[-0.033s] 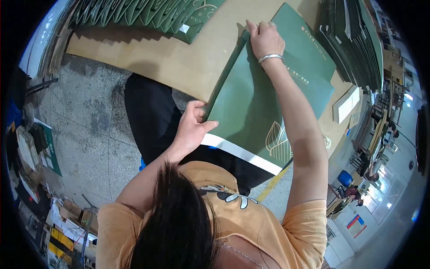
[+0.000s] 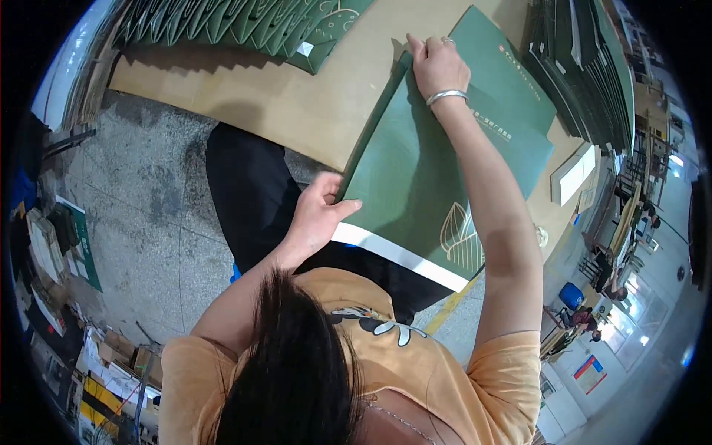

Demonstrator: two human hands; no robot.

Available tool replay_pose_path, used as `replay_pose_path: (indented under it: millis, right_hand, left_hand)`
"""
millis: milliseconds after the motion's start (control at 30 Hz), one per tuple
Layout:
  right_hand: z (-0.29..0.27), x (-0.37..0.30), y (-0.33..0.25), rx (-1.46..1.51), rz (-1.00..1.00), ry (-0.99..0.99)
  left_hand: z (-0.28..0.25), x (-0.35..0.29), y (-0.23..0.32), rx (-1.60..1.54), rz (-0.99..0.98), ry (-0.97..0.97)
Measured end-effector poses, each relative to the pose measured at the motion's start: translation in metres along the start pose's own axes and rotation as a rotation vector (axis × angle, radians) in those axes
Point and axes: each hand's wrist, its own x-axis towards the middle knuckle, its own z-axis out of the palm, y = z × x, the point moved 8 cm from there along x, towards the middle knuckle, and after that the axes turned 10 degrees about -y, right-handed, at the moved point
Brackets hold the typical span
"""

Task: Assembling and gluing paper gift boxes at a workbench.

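**Two hands on a green paper bag**

A flat green paper bag (image 2: 415, 185) with a white band lies half on the brown table (image 2: 297, 111), its lower end jutting past the table edge over the person's lap. The left hand (image 2: 319, 215) pinches the bag's near left edge, thumb on top, fingers curled beneath. The right hand (image 2: 439, 68), a silver bracelet (image 2: 446, 96) at the wrist, presses flat on the far end, fingers close together. Folded green bags (image 2: 245, 26) are fanned along the table's far side.
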Motion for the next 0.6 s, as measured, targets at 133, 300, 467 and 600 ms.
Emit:
replay_pose_path:
  millis: [133, 300, 467, 600]
  right_hand:
    - [0.011, 0.0, -0.014, 0.02, -0.01, -0.011]
    - [0.021, 0.002, -0.034, -0.013, -0.116, 0.083]
    - [0.029, 0.0, -0.028, -0.24, -0.133, 0.182]
    - [0.034, 0.003, -0.031, -0.21, -0.098, 0.083]
  left_hand:
    - [-0.008, 0.004, 0.001, 0.089, -0.041, -0.019]
    - [-0.019, 0.012, -0.017, 0.09, -0.066, -0.031]
    - [-0.001, -0.017, 0.079, 0.933, 0.232, 0.333]
    - [0.049, 0.003, 0.132, 0.653, 0.689, 0.092]
